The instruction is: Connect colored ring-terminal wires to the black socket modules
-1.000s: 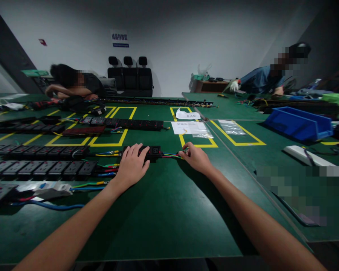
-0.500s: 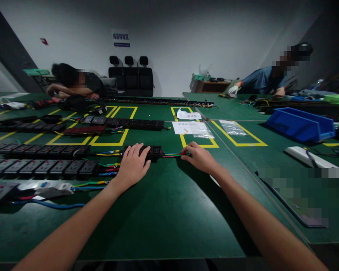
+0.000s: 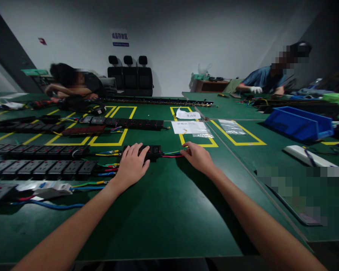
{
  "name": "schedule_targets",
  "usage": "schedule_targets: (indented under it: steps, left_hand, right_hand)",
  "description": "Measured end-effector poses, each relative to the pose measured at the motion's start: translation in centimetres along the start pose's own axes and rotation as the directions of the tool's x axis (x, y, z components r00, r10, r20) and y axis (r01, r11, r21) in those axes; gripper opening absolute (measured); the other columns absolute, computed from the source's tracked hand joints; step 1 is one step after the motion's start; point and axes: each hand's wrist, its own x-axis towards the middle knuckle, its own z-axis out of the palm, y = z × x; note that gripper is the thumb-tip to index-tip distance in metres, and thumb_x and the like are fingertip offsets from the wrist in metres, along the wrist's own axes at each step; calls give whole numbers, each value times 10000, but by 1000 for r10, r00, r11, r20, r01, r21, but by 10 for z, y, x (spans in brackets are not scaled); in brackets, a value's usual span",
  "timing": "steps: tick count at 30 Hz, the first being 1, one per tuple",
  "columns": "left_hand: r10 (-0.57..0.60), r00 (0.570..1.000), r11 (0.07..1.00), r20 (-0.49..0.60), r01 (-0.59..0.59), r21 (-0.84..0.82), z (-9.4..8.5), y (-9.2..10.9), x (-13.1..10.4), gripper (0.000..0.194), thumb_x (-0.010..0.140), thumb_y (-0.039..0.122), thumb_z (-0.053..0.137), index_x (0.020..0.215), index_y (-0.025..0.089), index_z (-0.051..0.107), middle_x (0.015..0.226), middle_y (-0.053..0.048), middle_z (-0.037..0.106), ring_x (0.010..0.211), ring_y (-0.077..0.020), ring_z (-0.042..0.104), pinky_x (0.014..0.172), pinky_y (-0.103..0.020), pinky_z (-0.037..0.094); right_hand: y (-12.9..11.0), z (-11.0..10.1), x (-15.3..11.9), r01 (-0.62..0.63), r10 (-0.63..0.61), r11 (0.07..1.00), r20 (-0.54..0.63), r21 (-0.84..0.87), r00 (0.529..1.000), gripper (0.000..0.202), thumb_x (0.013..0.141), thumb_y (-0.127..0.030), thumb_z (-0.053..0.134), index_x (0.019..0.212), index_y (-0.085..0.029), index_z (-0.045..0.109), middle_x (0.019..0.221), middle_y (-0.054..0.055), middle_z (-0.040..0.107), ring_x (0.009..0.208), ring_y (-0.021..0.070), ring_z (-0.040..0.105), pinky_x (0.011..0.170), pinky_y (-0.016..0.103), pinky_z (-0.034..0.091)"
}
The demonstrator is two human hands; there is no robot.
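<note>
My left hand lies flat over a black socket module, its fingers spread across the top. Green and red wires run out of the module's right end. Their far ends are pinched between the thumb and fingers of my right hand; the wire tips are hidden there. Left of my left hand are rows of black socket strips, with blue, yellow and red wire ends pointing toward it.
A blue bin stands on the right of the green table, behind a white bar. Papers and plastic bags lie beyond my right hand. Two people are across the table, at left and right.
My right hand still pinches the wires, its fingers slightly shifted. My left hand rests as before. Across the table, the right person's gloved hand has moved right.
</note>
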Motion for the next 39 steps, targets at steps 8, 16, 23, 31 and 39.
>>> schedule_targets:
  steps: [8,16,23,31,39]
  left_hand:
    - [2,1000,1000,-5,-2,-22,-1,0,0,503,978,360,500,1430,148,561,1466,-200,535,1376,-369,477,1171,-592,348]
    - [-8,1000,998,-16,7,-66,0,0,0,496,974,356,508,1426,159,564,1469,-193,536,1392,-370,464,1183,-597,331]
    - [-11,1000,999,12,11,-36,-1,1,-1,507,977,347,523,1445,152,546,1490,-192,520,1415,-356,448,1204,-573,314]
    - [-9,1000,999,3,9,-31,2,0,-2,512,978,350,530,1451,155,540,1491,-191,521,1411,-353,457,1197,-572,323]
    - [-25,999,999,-30,24,-32,5,0,-3,505,972,339,511,1443,162,545,1497,-190,526,1412,-354,457,1195,-569,326]
  right_hand:
    - [5,3,1,-85,85,992,1,95,996,189,918,-412,646,997,-240,647,795,1,709,721,185,638,571,279,351]
    - [2,-5,0,26,-26,999,-2,-24,1000,328,962,-466,555,793,-230,707,849,60,722,791,210,634,627,301,390]
    - [-3,0,-3,50,-51,997,-20,-63,998,213,976,-382,581,876,-229,690,931,66,685,879,231,606,663,320,401]
    - [4,15,-2,69,-70,998,-62,-6,996,174,985,-326,539,922,-223,664,949,80,620,880,234,594,700,327,441]
    - [-80,-72,-27,404,-390,808,-123,430,912,187,894,-168,517,950,-258,671,989,61,621,823,182,613,733,320,534]
